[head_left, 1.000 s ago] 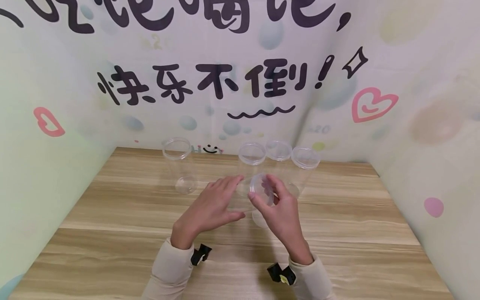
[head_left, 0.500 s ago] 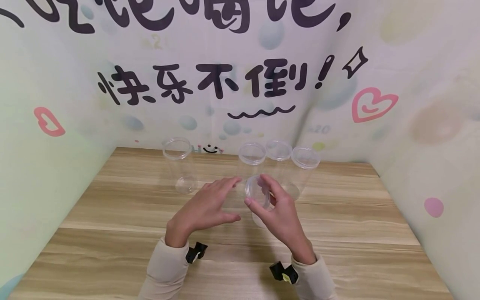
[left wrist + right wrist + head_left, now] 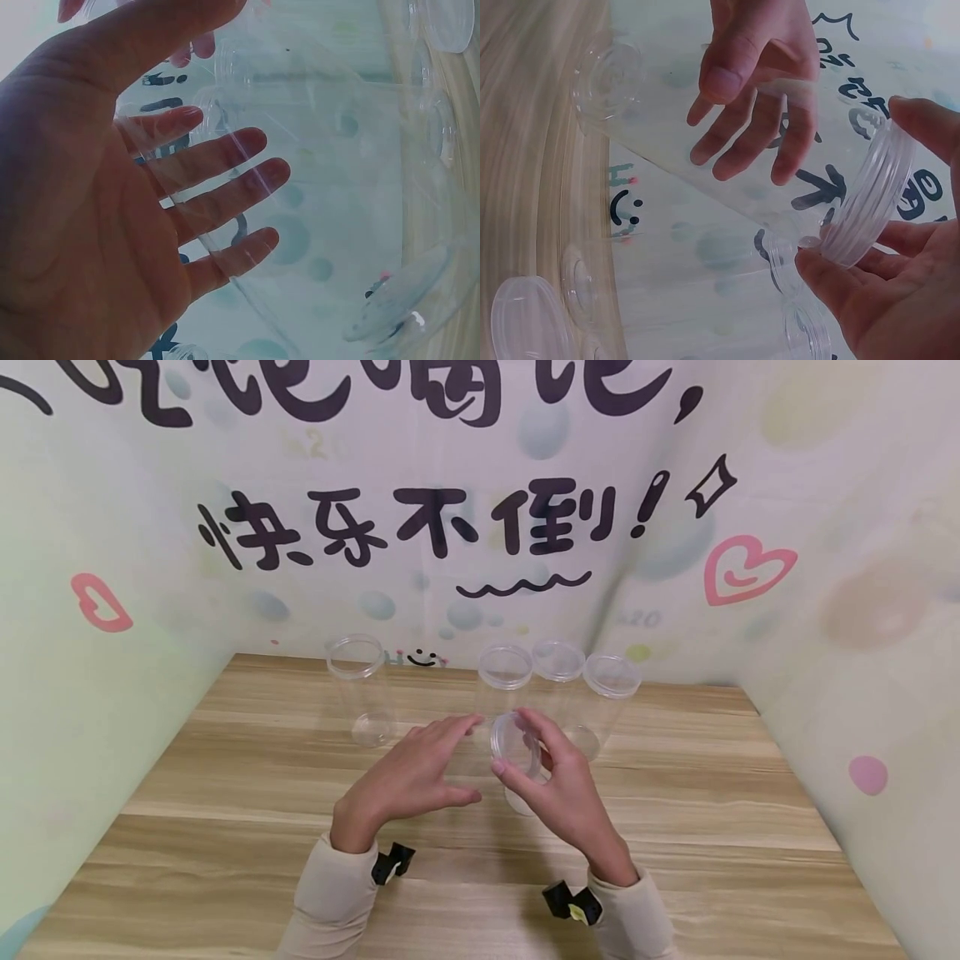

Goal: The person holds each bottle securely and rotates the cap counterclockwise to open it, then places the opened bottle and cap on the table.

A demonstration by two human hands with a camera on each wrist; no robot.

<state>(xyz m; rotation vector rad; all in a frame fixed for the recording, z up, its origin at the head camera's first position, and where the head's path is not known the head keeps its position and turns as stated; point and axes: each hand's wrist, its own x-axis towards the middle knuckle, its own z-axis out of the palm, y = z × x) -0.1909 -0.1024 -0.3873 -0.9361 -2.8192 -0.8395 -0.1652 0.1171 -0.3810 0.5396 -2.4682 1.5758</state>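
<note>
Jar point(image 3: 514, 745) of clear plastic hangs tilted above the tabletop point(image 3: 225, 835); the right hand point(image 3: 561, 781) pinches its ringed end point(image 3: 870, 196). The left hand point(image 3: 411, 775) spreads loosely around the body, contact unclear. Likely light, slick and easily dented; the ringed end probably grips best. 4 similar jars point(image 3: 611, 677) stand far.

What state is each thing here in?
Clear cylindrical plastic jar in the right hand: held, tilted.
Clear cylindrical plastic jar at left: upright.
Three similar jars at right: upright.
All jars: capped or not, unclear.
Round translucent plastic disc: flat on the wood-grain table.
Left hand: fingers spread.
</note>
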